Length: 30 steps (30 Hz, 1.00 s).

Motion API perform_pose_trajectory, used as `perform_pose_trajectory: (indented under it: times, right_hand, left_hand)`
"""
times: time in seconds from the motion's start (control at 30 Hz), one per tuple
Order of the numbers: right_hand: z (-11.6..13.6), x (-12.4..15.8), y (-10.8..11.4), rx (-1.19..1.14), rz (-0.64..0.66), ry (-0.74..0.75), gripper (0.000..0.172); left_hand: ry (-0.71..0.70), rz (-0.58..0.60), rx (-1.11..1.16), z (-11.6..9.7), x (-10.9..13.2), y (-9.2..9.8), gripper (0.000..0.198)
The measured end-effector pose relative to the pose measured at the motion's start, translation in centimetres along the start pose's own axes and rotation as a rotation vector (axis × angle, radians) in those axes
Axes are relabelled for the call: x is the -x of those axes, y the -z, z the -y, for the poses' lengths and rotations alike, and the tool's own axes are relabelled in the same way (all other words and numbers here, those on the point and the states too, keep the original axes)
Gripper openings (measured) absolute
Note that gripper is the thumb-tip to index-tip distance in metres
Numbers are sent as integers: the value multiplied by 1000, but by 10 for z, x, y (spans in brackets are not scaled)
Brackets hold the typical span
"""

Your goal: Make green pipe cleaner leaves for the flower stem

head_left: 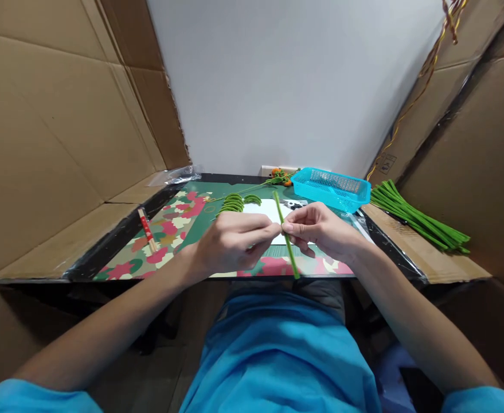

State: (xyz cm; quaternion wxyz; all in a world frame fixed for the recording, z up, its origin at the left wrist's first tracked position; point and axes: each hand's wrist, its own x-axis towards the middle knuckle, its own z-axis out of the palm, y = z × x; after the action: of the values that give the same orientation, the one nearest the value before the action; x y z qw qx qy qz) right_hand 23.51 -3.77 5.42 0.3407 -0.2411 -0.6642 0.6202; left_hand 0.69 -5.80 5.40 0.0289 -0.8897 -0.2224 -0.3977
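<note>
A straight green pipe cleaner (pixel 292 261) is held upright-slanting over the front of the table, its top end leaning slightly left. My right hand (pixel 323 229) pinches it near the middle between thumb and index finger. My left hand (pixel 243 238) is closed too, with its fingertips pinched together at the same spot on the stem. Behind my left hand lies a row of several bent green pipe cleaner pieces (pixel 231 202), partly hidden by the hand. One more curved piece (pixel 252 198) rests to their right, by a white sheet (pixel 258 208) beneath my hands.
A blue plastic basket (pixel 333 186) stands at the back right. A bundle of green pipe cleaners (pixel 424 221) lies on cardboard at the right. Orange flowers on a green stem (pixel 280 176) lie at the back. Red-wrapped sticks (pixel 146 229) lie left. Cardboard walls (pixel 62 103) flank the table.
</note>
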Motion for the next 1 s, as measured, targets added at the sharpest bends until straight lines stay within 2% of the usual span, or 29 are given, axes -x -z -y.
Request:
perform_pose_trajectory:
  times: [0.1, 0.17, 0.2, 0.27, 0.33, 0.4, 0.5, 0.57, 0.63, 0.7, 0.77, 0.83, 0.9, 0.93, 1.0]
  right_hand:
    - [-8, 11, -15, 250, -243, 296, 29]
    - [-18, 19, -22, 537, -470, 586, 11]
    - [-23, 22, -23, 698, -521, 731, 14]
    - [-33, 28, -23, 963, -507, 950, 37]
    - [-40, 29, -19, 1094, -453, 1058, 52]
    - [-44, 28, -14, 1158, -406, 1115, 54]
    - [-45, 25, -11, 1254, -338, 1164, 47]
    - [-45, 24, -15, 1267, -318, 1150, 42]
    - [-43, 25, -23, 1179, -350, 1075, 35]
    - [-40, 28, -33, 992, -405, 906, 24]
    - [-35, 30, -40, 731, -440, 650, 13]
    - [-29, 30, -42, 461, -386, 360, 27]
    - [-25, 30, -41, 271, -298, 160, 41]
    - [-24, 29, -39, 231, -285, 125, 43]
    - [-22, 28, -39, 257, -345, 168, 39]
  left_hand:
    - [181, -192, 117, -9, 4, -3, 13]
    - [323, -277, 249, -16, 6, -5, 14]
    - [386, -292, 319, -19, 7, -5, 15]
    - [477, -273, 446, -24, 9, -6, 16]
    - [510, -228, 522, -27, 10, -5, 15]
    - [510, -202, 546, -28, 12, -5, 14]
    - [485, -180, 542, -29, 13, -7, 15]
    - [448, -163, 536, -29, 15, -9, 15]
    - [390, -162, 502, -30, 18, -10, 12]
    - [298, -155, 415, -29, 20, -10, 10]
    - [187, -115, 284, -26, 22, -9, 12]
    - [92, -67, 169, -22, 21, -7, 13]
    - [38, -28, 108, -19, 18, -6, 13]
    - [35, -26, 99, -19, 16, -6, 13]
    - [98, -48, 129, -19, 11, -9, 13]
